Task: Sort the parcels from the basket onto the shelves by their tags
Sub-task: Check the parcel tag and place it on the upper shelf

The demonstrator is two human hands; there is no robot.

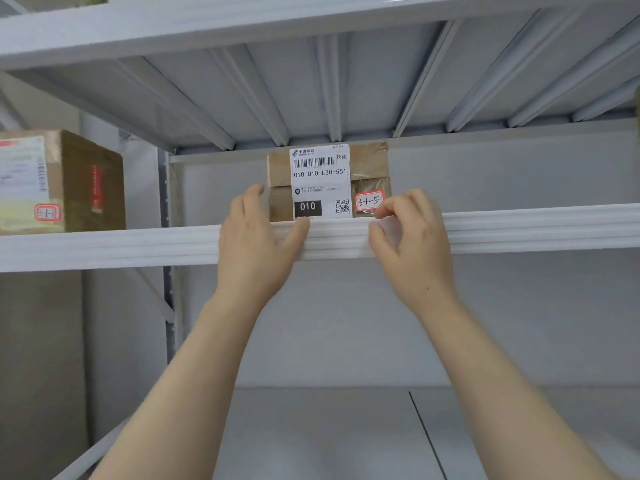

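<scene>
Cardboard parcel [318,181]: centre frame, at shelf lip [519,230]; tips off if snagged.
Left hand [256,237]: released, flat beside parcel.
Right hand [408,237]: blurred near tag [369,201]; cannot tell grip; may snag.

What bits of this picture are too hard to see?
Head view:
- Left parcel: cut by the left edge, its red tag blurred.
- Middle parcel: bottom hidden by the shelf lip and left hand; small print on its label too tiny.
- Right hand: blurred, so whether it pinches that parcel is unclear.
</scene>
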